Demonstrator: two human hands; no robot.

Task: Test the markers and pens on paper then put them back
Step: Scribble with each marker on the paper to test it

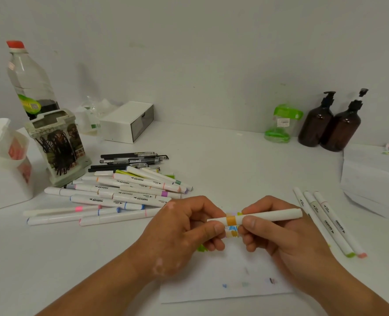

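A white marker (271, 214) with an ochre band round its middle lies level in the air between both hands, just above the sheet of paper (223, 290). The left hand (189, 224) pinches it with thumb and curled fingers on one side of the band. The right hand (278, 231) grips the barrel on the other side, with the far end sticking out past the knuckles. Blue and ochre scribbles show on the paper in the gap between the hands, with fainter marks nearer the lower edge. The paper rests on a white table (223, 160) set against a plain pale wall (211, 53). Left of the hands sprawls a pile of markers (125, 192), and beyond it some black pens (131, 159) and a scribbled-on pen holder (58, 147). Three markers (325, 222) lie side by side to the right. Along the back stand a clear bottle (29, 80) with a red cap, a white drawer box (129, 122), a green container (282, 124) and two brown pump bottles (316, 124). At the right edge sits a stack of white sheets (376, 176).
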